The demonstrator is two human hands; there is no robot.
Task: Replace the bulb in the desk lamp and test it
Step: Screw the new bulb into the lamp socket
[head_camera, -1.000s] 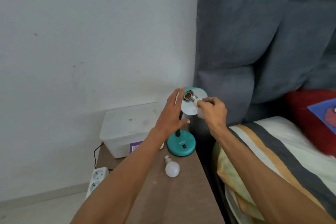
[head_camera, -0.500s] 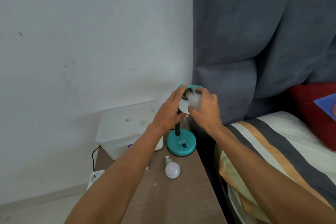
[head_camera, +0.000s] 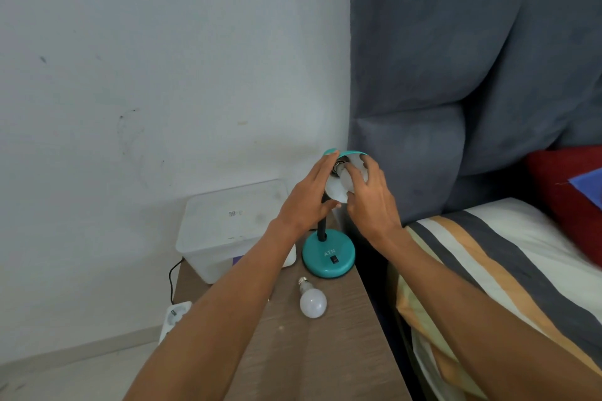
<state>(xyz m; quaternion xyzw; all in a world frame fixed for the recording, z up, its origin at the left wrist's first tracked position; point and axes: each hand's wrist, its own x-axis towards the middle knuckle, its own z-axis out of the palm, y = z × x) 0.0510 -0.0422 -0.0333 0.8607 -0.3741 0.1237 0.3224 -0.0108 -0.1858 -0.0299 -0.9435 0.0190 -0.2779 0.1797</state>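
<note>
A teal desk lamp stands on the wooden bedside table, its round base point(head_camera: 328, 258) with a black switch near the table's back right corner. Its shade point(head_camera: 335, 190) is tipped toward me, white inside. My left hand point(head_camera: 308, 198) lies flat against the shade's left side, fingers straight. My right hand point(head_camera: 371, 197) grips a white bulb point(head_camera: 348, 177) whose metal cap sits at the socket inside the shade. A second white bulb point(head_camera: 312, 301) lies loose on the table in front of the base.
A translucent plastic box point(head_camera: 228, 225) stands at the table's back left, beside the lamp. A white power strip point(head_camera: 174, 316) with a black cord lies on the floor to the left. A bed with a striped pillow point(head_camera: 495, 270) and a grey headboard point(head_camera: 456, 75) borders the table's right edge.
My right hand has carried the bulb from just outside the shade into the socket. My left hand has closed in against the shade's side. The view has shifted slightly.
</note>
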